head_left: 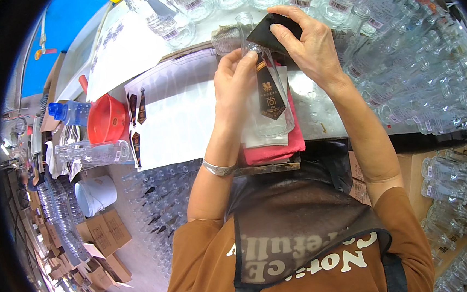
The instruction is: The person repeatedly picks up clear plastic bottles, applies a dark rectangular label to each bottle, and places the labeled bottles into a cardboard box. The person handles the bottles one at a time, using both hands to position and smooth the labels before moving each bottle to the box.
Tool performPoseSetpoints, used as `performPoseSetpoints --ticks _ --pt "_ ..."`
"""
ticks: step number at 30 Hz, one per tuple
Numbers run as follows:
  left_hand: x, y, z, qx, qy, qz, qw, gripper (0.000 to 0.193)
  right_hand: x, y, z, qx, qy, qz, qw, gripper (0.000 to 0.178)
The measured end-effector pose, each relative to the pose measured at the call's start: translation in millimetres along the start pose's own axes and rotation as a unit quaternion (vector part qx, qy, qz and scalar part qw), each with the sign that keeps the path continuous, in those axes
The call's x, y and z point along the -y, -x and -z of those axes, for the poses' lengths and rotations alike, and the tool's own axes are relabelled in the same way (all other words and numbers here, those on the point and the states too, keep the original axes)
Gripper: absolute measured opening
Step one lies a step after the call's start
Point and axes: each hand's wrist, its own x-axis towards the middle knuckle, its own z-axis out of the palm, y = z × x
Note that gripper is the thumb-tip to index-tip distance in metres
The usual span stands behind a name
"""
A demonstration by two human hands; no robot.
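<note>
A clear glass bottle (283, 124) lies on a folded white cloth over a pink cloth (275, 152), its neck pointing away from me. On its front is a black tie-shaped label (271, 96) with gold print. My left hand (234, 83) is closed around the bottle near its shoulder, thumb on top. Between the thumb and fingers of my right hand (313, 43) is a flat black piece (268, 32), held over the bottle's neck; I cannot tell its exact kind. A greyish cloth roll (226, 38) sits just beyond my left hand.
A white sheet (181, 106) with several black tie labels at its left edge lies left of the bottle. Further left are a red plastic bowl (108, 118), a blue-capped bottle (71, 112) and a lying glass bottle (94, 153). Several glass bottles (420, 76) crowd the right and back.
</note>
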Motion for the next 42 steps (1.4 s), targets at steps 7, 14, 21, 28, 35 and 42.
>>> performPoseSetpoints --ticks 7,14,21,28,35,42 --pt "-2.0 4.6 7.9 -0.007 0.113 0.060 0.992 0.035 16.9 -9.3 14.6 0.049 0.015 0.021 0.998 0.030" --pt "-7.9 22.9 11.6 -0.034 0.047 0.045 0.997 0.038 34.6 -24.7 12.7 0.099 0.143 0.227 0.958 0.024" --pt "-12.0 38.4 17.0 -0.049 0.003 0.016 0.999 0.047 47.5 -1.9 12.6 0.078 0.142 0.226 0.961 0.023" --pt "-11.4 58.3 36.6 -0.035 -0.067 -0.038 0.996 0.046 76.4 15.7 23.8 0.276 0.091 0.138 0.947 0.022" --pt "-4.8 78.3 43.0 0.157 -0.353 -0.206 0.899 0.109 27.3 40.8 34.2 0.156 -0.028 0.178 0.971 0.027" --pt "17.3 95.1 42.6 0.104 -0.461 -0.225 0.852 0.103 55.0 67.2 43.4 0.104 -0.002 0.145 0.984 0.025"
